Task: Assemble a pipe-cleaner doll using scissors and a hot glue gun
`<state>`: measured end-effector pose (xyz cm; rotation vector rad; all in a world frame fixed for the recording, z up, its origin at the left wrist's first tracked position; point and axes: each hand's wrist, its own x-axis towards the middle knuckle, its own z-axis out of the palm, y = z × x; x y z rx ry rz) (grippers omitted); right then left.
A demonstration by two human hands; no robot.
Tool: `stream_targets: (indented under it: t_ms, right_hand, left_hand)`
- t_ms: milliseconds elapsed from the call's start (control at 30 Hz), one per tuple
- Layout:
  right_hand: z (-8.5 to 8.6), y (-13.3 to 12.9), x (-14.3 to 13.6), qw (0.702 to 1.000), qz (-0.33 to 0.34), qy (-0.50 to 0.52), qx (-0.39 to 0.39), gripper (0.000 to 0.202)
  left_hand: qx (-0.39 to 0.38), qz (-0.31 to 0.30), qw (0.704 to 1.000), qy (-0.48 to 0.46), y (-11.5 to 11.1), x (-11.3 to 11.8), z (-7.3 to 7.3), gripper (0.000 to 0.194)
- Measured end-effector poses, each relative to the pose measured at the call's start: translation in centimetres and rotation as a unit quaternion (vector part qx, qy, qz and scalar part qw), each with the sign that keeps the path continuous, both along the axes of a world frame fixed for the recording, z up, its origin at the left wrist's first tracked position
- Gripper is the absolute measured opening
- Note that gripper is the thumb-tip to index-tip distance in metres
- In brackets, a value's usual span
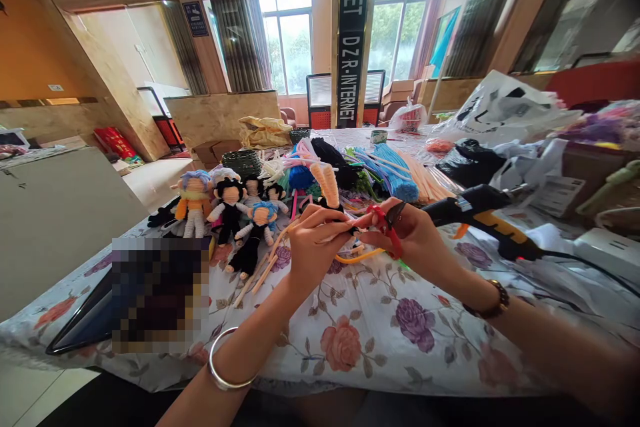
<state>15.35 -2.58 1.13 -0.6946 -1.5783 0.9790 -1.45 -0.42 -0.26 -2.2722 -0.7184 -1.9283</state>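
Note:
My left hand [320, 239] is closed, pinching a doll piece [325, 185] made of fuzzy pipe cleaner. Two beige, limb-like parts rise from it above my fingers, with black at their base; the rest is hidden by my hand. Red-handled scissors [393, 240] are in my right hand [417, 240], their dark blades turned up and away from the piece. The fingertips of both hands nearly meet over the table. Beneath them, an orange pipe cleaner [367, 257] curves across the cloth.
Several finished dolls [231, 203] stand or lie at the left, behind a tablet [85, 310] with a blurred screen. Bundles of colored pipe cleaners [395, 170] lie behind my hands. On the right are a glue gun [493, 223] with a cord, a black bag [470, 160] and a white bag [505, 107].

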Motion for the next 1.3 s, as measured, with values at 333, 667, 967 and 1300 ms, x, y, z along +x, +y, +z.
stream_targets:
  t_ms: [333, 667, 967, 1300]
  right_hand:
    - [-0.8, -0.1, -0.6, 0.998, -0.059, 0.022, 0.012, 0.035]
    - [0.2, 0.8, 0.4, 0.98, -0.183, 0.073, 0.017, 0.03]
    - [0.5, 2.2, 1.7, 0.954, -0.249, 0.164, -0.006, 0.033]
    - [1.1, 3.3, 1.9, 0.95, -0.285, 0.13, -0.014, 0.033]
  left_hand:
    - [-0.016, -0.009, 1.0, 0.013, -0.2, 0.1, 0.0, 0.011]
    - [-0.147, -0.07, 0.981, -0.104, -0.1, -0.2, 0.0, 0.014]
    - [-0.337, -0.113, 0.901, -0.25, 0.3, -0.2, 0.3, 0.016]
    - [-0.464, -0.18, 0.792, -0.354, 1.3, -0.6, -0.4, 0.034]
